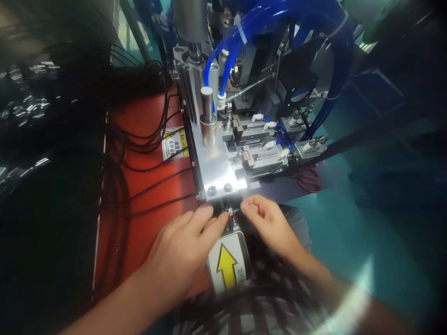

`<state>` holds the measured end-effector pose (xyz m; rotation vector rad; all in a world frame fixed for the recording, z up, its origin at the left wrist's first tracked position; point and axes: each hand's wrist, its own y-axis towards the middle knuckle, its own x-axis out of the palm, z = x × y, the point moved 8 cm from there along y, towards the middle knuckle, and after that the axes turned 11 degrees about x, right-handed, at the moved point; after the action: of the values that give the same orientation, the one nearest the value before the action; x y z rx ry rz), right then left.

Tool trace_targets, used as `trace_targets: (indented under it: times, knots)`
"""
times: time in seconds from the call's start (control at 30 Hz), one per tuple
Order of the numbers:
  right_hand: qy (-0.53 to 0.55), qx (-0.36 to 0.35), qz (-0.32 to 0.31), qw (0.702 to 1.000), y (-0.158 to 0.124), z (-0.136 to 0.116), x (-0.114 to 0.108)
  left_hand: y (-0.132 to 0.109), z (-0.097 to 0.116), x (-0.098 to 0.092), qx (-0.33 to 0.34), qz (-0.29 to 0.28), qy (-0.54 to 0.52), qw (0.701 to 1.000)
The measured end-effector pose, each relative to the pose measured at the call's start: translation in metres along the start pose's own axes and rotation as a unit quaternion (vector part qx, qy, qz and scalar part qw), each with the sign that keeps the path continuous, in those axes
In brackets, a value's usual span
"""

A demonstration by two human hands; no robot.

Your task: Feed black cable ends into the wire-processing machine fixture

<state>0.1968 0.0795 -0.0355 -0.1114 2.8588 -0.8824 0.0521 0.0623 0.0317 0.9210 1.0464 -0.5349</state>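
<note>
Where plate (212,166) ends — hands (185,242) (270,221), narrow gap

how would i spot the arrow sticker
Find the big red panel, then the left hand over its lower right. Just below its fingers is a white sticker. Unlike the warning label farther up, it carries one large yellow arrow.

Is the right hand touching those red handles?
Apart. The head view shows the dark surface between the right hand and the red handles.
</note>
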Motion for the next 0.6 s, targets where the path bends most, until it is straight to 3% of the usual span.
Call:
trace_targets:
  times: [0.27,0.6]
  knots:
    - [0.038,0.006,-0.058,0.998,0.001,-0.003,0.012,-0.007,-0.003,0.005,-0.017,0.012,-0.001,1.000]
    - [-0.085,-0.067,-0.001,0.994,-0.002,-0.016,0.010,-0.005,-0.007,0.000,-0.022,0.025,-0.032,0.999]
